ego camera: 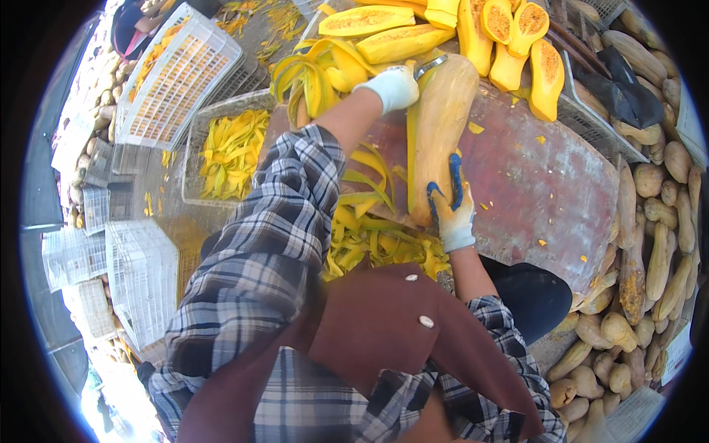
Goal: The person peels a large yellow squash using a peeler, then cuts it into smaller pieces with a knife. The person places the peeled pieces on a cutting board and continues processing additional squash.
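My left hand (392, 88), in a white work glove, grips a metal peeler (431, 66) at the far upper end of a long tan squash (446, 111). A peeled yellow-green stripe runs down the squash's left side. My right hand (454, 213), in a white glove with blue-coated fingers, holds the near end of the squash, thumb and fingers spread over it. The squash lies lengthwise on a worn reddish board (532, 183). Curled peels (310, 69) are heaped left of my left hand. More peel strips (382, 243) lie below the board's near edge.
Peeled yellow squash halves (407, 41) lie at the board's far end. A bin of peels (235, 152) stands to the left, near white plastic crates (180, 77). Unpeeled squash (659, 221) are piled on the right. Another person (130, 25) is at the upper left.
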A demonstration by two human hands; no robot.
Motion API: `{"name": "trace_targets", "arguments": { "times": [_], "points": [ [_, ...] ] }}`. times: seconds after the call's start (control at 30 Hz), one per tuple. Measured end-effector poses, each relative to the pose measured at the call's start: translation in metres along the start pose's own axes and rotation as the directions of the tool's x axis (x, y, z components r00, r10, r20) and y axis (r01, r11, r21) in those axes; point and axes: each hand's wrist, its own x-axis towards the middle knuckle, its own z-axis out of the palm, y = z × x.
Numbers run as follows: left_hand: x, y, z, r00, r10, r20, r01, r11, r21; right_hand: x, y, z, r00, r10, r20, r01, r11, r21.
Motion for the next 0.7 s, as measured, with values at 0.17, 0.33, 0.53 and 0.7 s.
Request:
{"name": "trace_targets", "arguments": {
  "times": [0.17, 0.33, 0.53, 0.7],
  "points": [
    [-0.119, -0.002, 0.062, 0.999, 0.017, -0.028, -0.018, 0.999, -0.033, 0.001, 0.003, -0.001, 0.999, -0.031, -0.017, 0.032, 0.998, 0.047],
    [-0.282, 0.007, 0.099, 0.961, 0.142, 0.238, -0.108, 0.983, -0.15, 0.004, 0.013, -0.01, 0.997, -0.044, -0.068, 0.048, 0.997, 0.054],
    [-0.241, 0.0, 0.026, 0.993, 0.115, 0.019, -0.11, 0.979, -0.174, 0.003, 0.017, -0.007, 0.994, -0.07, -0.078, 0.077, 0.994, 0.084],
    [-0.053, 0.042, -0.028, 0.942, 0.295, -0.161, -0.25, 0.935, 0.252, 0.004, 0.016, 0.004, 0.985, -0.136, -0.108, 0.11, 0.969, -0.221]
  ]
}}
